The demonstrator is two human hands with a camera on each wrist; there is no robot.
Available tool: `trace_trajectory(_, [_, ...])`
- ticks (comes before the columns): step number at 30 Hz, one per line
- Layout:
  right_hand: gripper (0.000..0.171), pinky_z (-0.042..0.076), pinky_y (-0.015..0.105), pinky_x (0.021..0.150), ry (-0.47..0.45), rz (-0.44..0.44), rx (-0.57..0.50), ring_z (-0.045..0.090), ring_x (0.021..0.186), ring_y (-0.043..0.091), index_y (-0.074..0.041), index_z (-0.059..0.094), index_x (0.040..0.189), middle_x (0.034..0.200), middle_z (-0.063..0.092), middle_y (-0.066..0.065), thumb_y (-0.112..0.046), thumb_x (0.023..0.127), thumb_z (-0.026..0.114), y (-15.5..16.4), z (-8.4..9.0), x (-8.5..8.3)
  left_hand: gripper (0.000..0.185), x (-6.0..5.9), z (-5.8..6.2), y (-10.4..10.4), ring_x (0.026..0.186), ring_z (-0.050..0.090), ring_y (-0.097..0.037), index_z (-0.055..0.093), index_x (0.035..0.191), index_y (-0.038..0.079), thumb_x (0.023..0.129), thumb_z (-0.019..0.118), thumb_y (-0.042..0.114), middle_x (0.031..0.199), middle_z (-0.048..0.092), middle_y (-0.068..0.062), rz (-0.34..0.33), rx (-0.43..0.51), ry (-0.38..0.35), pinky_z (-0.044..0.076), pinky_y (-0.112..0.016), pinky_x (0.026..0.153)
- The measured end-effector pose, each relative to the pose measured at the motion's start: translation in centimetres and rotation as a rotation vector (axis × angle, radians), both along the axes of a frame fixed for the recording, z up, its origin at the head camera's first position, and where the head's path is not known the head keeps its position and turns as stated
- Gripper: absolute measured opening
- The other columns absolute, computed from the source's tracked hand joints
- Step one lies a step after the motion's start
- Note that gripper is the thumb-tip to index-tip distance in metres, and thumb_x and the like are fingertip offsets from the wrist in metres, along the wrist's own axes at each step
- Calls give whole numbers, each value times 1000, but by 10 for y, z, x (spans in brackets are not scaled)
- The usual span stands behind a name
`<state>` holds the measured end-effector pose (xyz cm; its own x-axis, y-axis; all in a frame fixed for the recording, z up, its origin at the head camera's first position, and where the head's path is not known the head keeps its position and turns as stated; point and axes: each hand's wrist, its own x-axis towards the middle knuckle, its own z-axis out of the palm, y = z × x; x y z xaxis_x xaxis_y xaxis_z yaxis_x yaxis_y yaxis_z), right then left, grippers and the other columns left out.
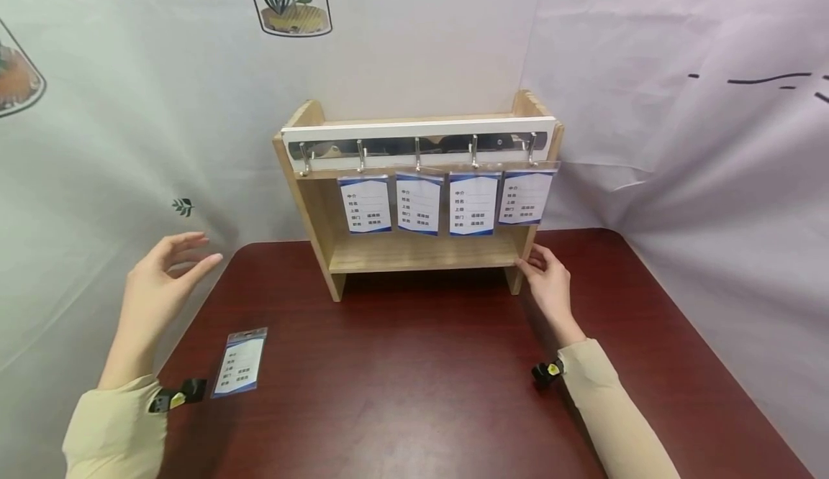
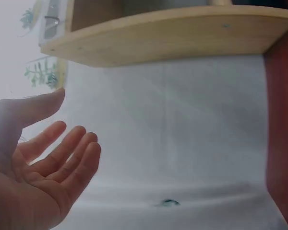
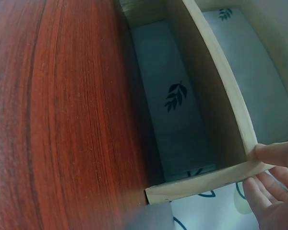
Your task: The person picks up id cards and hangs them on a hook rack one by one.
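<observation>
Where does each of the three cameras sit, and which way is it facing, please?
Head: worn on the head, looking forward and down at the wooden shelf, the table, both forearms and hands.
Left wrist: on the left wrist, looking past the open left hand at the shelf's side panel.
Right wrist: on the right wrist, looking along the table; right hand fingers touch the shelf's edge.
Shared: all three views show the wooden shelf.

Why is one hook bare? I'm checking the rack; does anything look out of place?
One badge lies flat on the table near the left hand, while four hang on the rack. Its leftmost hook is bare.
</observation>
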<state>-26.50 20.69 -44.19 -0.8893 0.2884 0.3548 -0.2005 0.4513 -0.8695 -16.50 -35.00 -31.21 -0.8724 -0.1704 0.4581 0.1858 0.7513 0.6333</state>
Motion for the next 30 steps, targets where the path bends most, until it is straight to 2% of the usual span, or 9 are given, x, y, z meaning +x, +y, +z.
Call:
trace_trajectory(2, [43, 57, 42, 87, -5, 2, -1, 68, 108, 29, 1, 62, 131, 120, 69, 21, -13, 92, 75, 0, 0, 0, 61, 4, -6, -6, 90, 49, 19, 53, 144, 12, 92, 74, 38, 130, 62, -17, 9, -24, -65, 42, -8, 72])
trace_trajectory(5, [43, 57, 42, 87, -12, 0, 5, 68, 108, 29, 1, 62, 130, 119, 69, 20, -13, 92, 76, 1, 0, 0, 68, 7, -18, -16, 87, 45, 23, 48, 148, 10, 93, 73, 43, 130, 61, -24, 2, -49, -161, 42, -13, 68])
trace_trajectory(7, [44, 57, 40, 87, -14, 1, 12, 68, 108, 29, 1, 62, 130, 119, 69, 20, -14, 92, 76, 2, 1, 1, 71, 9, -28, -21, 89, 49, 20, 47, 149, 9, 93, 72, 45, 132, 60, -25, -5, -49, -212, 43, -15, 68])
trace_trajectory(10, [44, 58, 35, 85, -10, 5, 30, 68, 109, 31, 2, 62, 130, 119, 69, 21, -13, 92, 76, 3, 1, 1, 75, 11, -43, -27, 104, 65, -8, 43, 149, 3, 94, 70, 46, 137, 56, -29, -11, -77, -275, 45, -22, 71])
trace_trajectory(13, [44, 58, 30, 84, -9, 6, 41, 68, 109, 33, 3, 62, 130, 120, 69, 21, -13, 92, 76, 4, 1, 1, 78, 11, -57, -33, 118, 57, -45, 41, 148, -3, 95, 69, 46, 140, 50, -33, -19, -99, -322, 48, -41, 81])
trace_trajectory(14, [44, 58, 30, 84, -10, 8, 42, 68, 109, 33, 3, 62, 130, 120, 69, 22, -13, 92, 76, 5, 1, 1, 78, 11, -62, -34, 119, 53, -51, 40, 147, -5, 95, 68, 46, 140, 49, -35, -21, -107, -335, 48, -48, 83])
trace_trajectory(18, [44, 58, 33, 84, -16, 9, 40, 68, 109, 32, 4, 61, 130, 119, 69, 22, -13, 92, 75, 4, 0, 1, 80, 12, -81, -43, 121, 49, -56, 39, 144, -10, 95, 67, 46, 139, 46, -38, -20, -113, -402, 41, -65, 90])
trace_trajectory(25, [43, 57, 39, 86, -17, 6, 37, 68, 109, 32, 3, 62, 130, 119, 69, 22, -13, 92, 75, 4, 1, 1, 82, 7, -103, -56, 120, 48, -58, 37, 139, -19, 94, 70, 41, 134, 46, -43, -54, -168, -567, 44, -65, 92])
trace_trajectory(30, [43, 56, 45, 88, -11, 10, 39, 68, 109, 33, 3, 61, 131, 120, 68, 22, -12, 93, 74, 4, 2, 0, 84, 4, -114, -60, 115, 52, -57, 37, 134, -23, 90, 73, 40, 127, 50, -45, -81, -160, -678, 50, -60, 88])
